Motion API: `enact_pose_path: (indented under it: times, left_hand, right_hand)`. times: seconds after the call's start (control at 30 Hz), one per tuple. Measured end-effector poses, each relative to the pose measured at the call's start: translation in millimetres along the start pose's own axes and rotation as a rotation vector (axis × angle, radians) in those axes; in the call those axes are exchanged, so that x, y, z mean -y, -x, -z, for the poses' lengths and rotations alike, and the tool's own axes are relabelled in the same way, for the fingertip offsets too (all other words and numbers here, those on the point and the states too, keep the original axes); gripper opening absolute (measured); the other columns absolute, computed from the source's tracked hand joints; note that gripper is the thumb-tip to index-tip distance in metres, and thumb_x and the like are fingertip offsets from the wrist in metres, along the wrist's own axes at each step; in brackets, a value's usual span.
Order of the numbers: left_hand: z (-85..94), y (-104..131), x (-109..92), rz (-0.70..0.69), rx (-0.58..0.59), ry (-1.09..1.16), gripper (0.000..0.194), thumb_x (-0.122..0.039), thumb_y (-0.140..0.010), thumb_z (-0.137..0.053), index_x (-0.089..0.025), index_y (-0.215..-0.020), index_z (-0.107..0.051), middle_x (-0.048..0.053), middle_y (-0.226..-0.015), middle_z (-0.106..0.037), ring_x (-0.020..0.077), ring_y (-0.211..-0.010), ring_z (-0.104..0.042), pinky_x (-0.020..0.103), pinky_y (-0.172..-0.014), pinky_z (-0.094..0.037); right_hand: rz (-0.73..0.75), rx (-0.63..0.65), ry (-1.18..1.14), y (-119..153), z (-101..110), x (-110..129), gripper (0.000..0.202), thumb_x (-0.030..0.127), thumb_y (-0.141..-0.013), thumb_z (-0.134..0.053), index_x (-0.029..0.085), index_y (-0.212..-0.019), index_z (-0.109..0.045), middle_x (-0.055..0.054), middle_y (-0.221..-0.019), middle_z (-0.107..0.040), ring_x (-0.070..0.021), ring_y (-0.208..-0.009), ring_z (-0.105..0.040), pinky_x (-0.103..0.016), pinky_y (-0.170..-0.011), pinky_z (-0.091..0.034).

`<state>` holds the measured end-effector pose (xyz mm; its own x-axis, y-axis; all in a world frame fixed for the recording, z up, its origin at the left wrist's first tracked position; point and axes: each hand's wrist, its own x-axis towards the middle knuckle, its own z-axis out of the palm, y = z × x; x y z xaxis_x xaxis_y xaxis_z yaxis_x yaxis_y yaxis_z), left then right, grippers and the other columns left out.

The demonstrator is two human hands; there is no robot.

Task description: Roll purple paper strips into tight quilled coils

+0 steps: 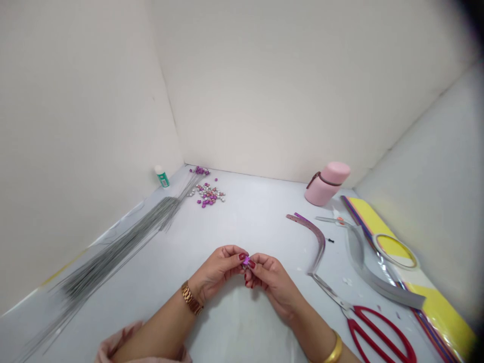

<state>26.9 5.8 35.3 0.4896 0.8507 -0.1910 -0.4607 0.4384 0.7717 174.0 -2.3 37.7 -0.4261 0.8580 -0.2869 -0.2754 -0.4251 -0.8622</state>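
Near the front middle of the white table, my left hand point(221, 267) and my right hand point(270, 280) meet at the fingertips. Between them is a small shiny purple paper piece point(246, 260), pinched by the thumb and fingers of both hands. Its exact shape is too small to tell. Beyond my hands, a loose pile of small purple, pink and silver folded pieces point(209, 195) lies at the back left. Purple and pink paper strips point(313, 233) curve across the table on the right.
Thin grey wires point(124, 247) stretch along the left, their far ends by purple pieces point(200, 171). A glue stick point(162, 177) stands behind. To the right are a pink bottle point(327, 184), red-handled scissors point(351, 307), silver strips point(378, 282), a tape roll point(416, 261) and yellow sheets point(449, 307).
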Motion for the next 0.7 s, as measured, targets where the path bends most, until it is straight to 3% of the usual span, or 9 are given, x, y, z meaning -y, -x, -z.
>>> enact_pose_path:
  times: [0.2,0.43,0.7]
  left_hand:
    - [4.7,0.6,3.6,0.049,0.027,0.042,0.017,-0.028,-0.072,-0.061,-0.013,-0.068,-0.054,0.003,-0.053,-0.059,0.0178,-0.050,-0.058,0.032,-0.053,-0.044]
    - [-5.2,-1.1,5.3,-0.039,-0.102,-0.034,0.020,-0.030,-0.075,-0.059,-0.012,-0.086,-0.059,0.002,-0.060,-0.060,0.0125,-0.055,-0.056,0.029,-0.061,-0.042]
    - [-4.9,-4.2,2.6,-0.095,-0.217,-0.219,0.016,-0.026,-0.072,-0.062,-0.011,-0.077,-0.063,0.002,-0.055,-0.059,0.0115,-0.053,-0.053,0.025,-0.057,-0.038]
  right_hand:
    - [-0.024,0.029,-0.007,1.3,-1.3,-0.4,0.023,0.035,-0.070,-0.064,0.013,-0.067,-0.058,-0.001,-0.055,-0.058,-0.0087,-0.047,-0.050,-0.022,-0.050,-0.037]
    - [0.090,-0.105,0.068,-0.9,-0.6,0.2,0.023,0.037,-0.072,-0.061,0.015,-0.066,-0.058,0.000,-0.058,-0.059,-0.0096,-0.051,-0.051,-0.022,-0.054,-0.039]
    - [0.174,-0.170,0.207,-2.1,0.6,-4.3,0.021,0.035,-0.075,-0.058,0.016,-0.067,-0.057,-0.001,-0.060,-0.060,-0.0120,-0.057,-0.053,-0.024,-0.057,-0.041]
